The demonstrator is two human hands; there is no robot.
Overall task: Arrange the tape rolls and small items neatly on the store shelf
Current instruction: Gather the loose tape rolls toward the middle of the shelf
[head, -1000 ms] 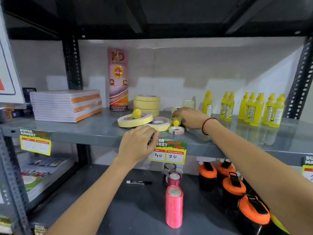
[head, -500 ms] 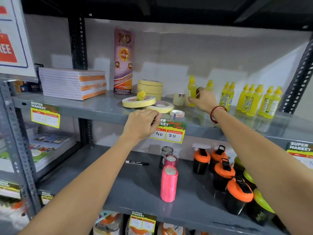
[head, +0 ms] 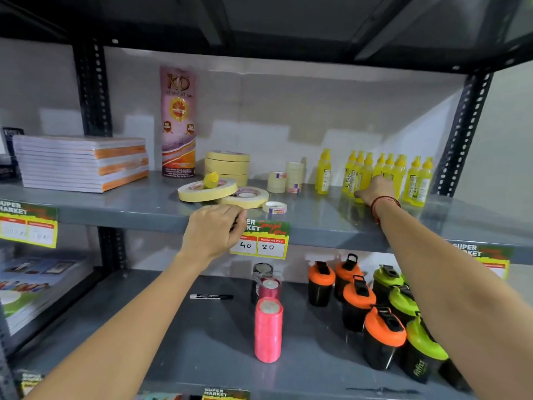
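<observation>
Right hand (head: 375, 189) moved from shelf centre to yellow bottles (head: 386, 174), fingers curled at their bases, grip unclear | left hand (head: 213, 230) loosely fisted on shelf (head: 115, 206) edge | tape rolls (head: 223, 190) still overlapping mid-shelf, loose cap (head: 211, 179) on top | risk: nudge topples packed bottles

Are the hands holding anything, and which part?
Left hand is curled at the shelf edge; contents hidden. Right hand touches the yellow bottles; a grip cannot be told.
</observation>
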